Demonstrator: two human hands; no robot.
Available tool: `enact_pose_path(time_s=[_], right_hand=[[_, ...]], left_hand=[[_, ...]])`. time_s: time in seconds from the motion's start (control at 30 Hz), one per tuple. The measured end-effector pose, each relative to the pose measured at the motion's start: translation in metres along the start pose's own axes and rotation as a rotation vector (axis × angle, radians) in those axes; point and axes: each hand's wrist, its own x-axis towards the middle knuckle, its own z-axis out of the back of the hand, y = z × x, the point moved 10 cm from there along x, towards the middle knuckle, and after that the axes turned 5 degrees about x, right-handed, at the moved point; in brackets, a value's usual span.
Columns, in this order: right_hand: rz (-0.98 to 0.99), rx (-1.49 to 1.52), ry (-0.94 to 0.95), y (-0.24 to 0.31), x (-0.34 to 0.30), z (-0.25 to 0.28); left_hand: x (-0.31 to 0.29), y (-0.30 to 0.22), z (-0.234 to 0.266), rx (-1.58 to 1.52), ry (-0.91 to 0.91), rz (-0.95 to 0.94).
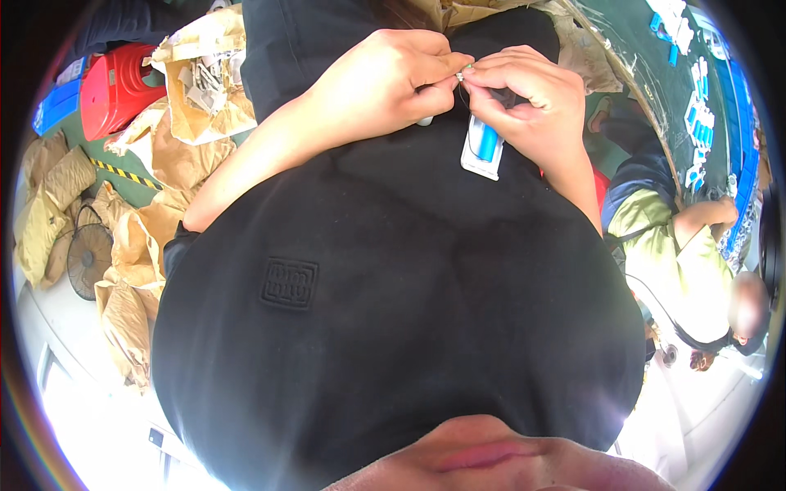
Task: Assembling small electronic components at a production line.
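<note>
My left hand and my right hand meet at the fingertips in front of my dark clothes. Both pinch at a small white piece with a bit of green beside it; its kind is too small to make out. A thin dark wire seems to run down from it. Below my right hand's fingers is a white, flat-ended case with a bright blue cylinder in it. Its upper end is hidden behind the fingers, so I cannot tell whether the hand also grips it. A pale bit shows under my left hand.
On the left are a red stool, several brown paper bags and a fan. To the right runs a worktable with several blue-and-white pieces and a blue edge. Another person in a light green top sits there.
</note>
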Motion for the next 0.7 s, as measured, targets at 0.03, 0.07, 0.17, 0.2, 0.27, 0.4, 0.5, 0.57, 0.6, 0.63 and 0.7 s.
enact_pose_path(time_s=[0.03,0.07,0.17,0.2,0.27,0.4,0.5,0.57,0.6,0.63,0.7], right_hand=[[-0.001,0.002,0.001,0.0,0.0,-0.001],[-0.019,0.008,-0.005,-0.001,0.0,0.0],[-0.036,0.031,-0.033,-0.004,-0.002,-0.001],[-0.034,0.047,-0.057,-0.005,-0.003,0.001],[-0.057,0.056,-0.064,-0.007,-0.003,0.0],[-0.103,0.106,-0.046,-0.013,-0.002,-0.002],[-0.116,0.107,-0.046,-0.013,-0.002,0.0],[-0.144,0.131,-0.025,-0.014,-0.003,-0.002],[-0.173,0.153,-0.005,-0.017,-0.004,-0.003],[-0.175,0.151,-0.008,-0.019,-0.004,-0.002],[-0.151,0.178,-0.036,-0.022,-0.003,0.003]], left_hand=[[0.0,0.0,-0.001,0.0,0.0,0.002],[-0.001,0.0,-0.001,0.003,0.0,0.009],[0.001,0.0,-0.001,0.013,-0.005,0.002],[0.002,0.0,-0.002,0.021,-0.01,-0.012],[0.002,0.001,-0.002,0.022,-0.015,-0.009],[0.001,0.002,0.0,0.005,-0.035,-0.004],[0.003,0.003,-0.002,-0.012,-0.035,-0.007],[0.003,0.005,0.0,-0.001,-0.052,-0.004],[0.003,0.005,0.001,0.009,-0.07,-0.004],[0.003,0.004,0.002,0.007,-0.068,-0.007],[-0.001,0.03,0.0,-0.209,-0.048,0.298]])
